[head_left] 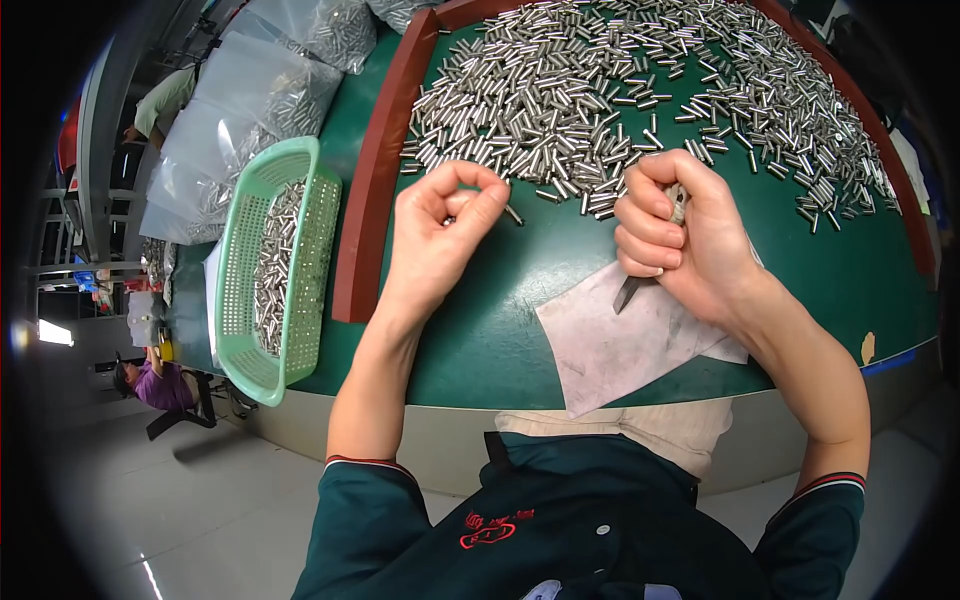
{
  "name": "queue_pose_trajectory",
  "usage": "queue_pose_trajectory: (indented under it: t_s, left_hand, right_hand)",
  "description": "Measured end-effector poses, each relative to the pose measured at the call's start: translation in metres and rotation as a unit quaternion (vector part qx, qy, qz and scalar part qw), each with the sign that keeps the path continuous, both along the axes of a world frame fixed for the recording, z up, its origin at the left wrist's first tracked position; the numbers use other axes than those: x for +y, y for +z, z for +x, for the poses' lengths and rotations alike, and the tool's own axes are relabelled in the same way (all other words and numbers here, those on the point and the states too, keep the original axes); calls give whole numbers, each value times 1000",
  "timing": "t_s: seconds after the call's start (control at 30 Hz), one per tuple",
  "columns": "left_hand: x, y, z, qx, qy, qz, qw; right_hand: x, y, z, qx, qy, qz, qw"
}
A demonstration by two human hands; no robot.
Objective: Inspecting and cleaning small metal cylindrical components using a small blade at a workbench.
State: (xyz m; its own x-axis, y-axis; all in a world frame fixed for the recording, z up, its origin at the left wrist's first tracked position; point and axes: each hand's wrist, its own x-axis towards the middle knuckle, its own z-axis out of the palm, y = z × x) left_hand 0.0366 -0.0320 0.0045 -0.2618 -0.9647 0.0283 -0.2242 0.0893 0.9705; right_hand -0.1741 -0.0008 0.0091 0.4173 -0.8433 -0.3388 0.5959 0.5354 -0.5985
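My left hand (pixel 440 235) is closed in a pinch, thumb against forefinger, above the green table. A small metal pin (pixel 514 214) shows at its fingertips, and a shiny metal end peeks out between the curled fingers. My right hand (pixel 690 225) is wrapped around a slim hand tool whose dark, flat, pointed end (pixel 627 294) sticks out below the little finger. The fist covers most of the tool, so its exact kind cannot be made out. Under that hand lies a stained pale pink cloth or sheet (pixel 610 345). Beyond both hands spreads a large heap of short silvery metal pins (pixel 550 100).
Dark red rails (pixel 372 200) border the green tabletop (pixel 460 350). To the left stands a light green perforated basket (pixel 318 230) with metal pins inside. Clear plastic bags (pixel 270 85) of pins lie behind it. Far left, a person in purple (pixel 165 385) sits.
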Motion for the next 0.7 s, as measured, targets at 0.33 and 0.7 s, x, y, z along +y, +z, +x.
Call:
queue_pose_trajectory:
  t_s: [0.33,0.7]
  left_hand:
    - [2,-7,-1,-327,24,-289,900]
    - [3,-10,-5,-364,-12,-250,897]
  right_hand:
    - [1,0,1,-1,-5,1,1000]
    - [2,-1,1,2,-31,-83,996]
